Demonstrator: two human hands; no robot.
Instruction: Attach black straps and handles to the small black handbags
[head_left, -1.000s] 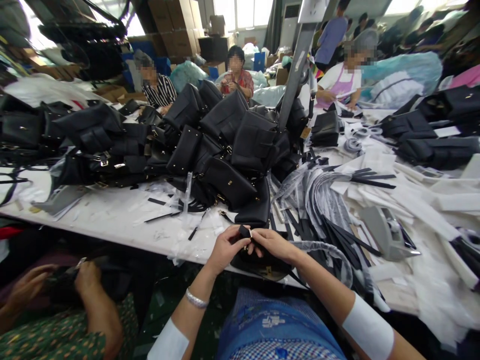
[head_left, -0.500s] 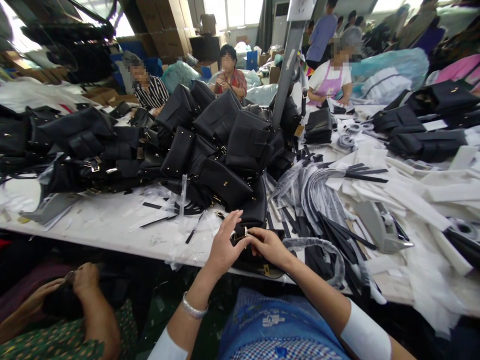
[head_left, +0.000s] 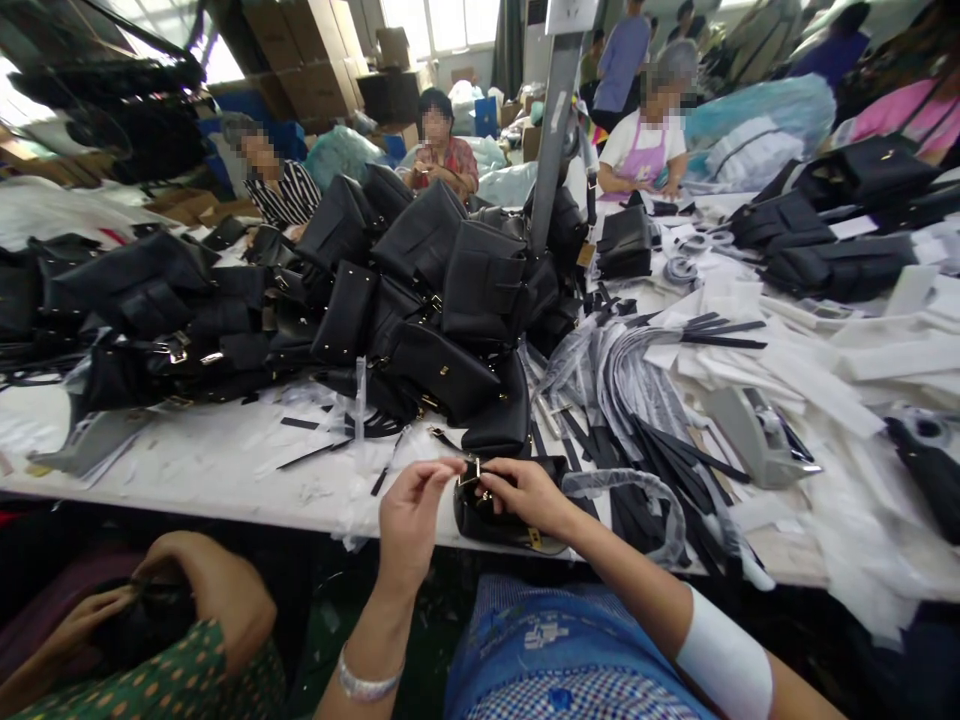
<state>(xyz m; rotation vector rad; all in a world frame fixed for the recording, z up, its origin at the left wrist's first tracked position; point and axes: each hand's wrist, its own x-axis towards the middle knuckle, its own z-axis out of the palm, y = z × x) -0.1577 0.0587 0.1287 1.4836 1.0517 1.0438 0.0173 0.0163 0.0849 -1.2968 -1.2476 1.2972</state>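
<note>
A small black handbag (head_left: 487, 525) lies at the table's front edge, partly covered by my hands. A gold-coloured metal buckle (head_left: 470, 474) stands up above it. My right hand (head_left: 529, 495) is closed on the buckle's right side, thumb and fingers pinched together. At the buckle's left edge, my left hand (head_left: 411, 515) has its fingertips pressed together; whatever is between them is too small to make out. A plastic-wrapped handle (head_left: 637, 485) curves out to the right of the bag.
Black handbags (head_left: 420, 240) are heaped behind my hands. On the right lie a bundle of wrapped straps (head_left: 630, 375), a grey tape dispenser (head_left: 750, 435) and white packing sheets (head_left: 817, 375). A co-worker's arm (head_left: 217, 585) is at lower left; other people sit across the table.
My left hand has drawn back left and its spread fingers have closed into a pinch. The buckle now shows more clearly by my right fingertips. The view has shifted slightly.
</note>
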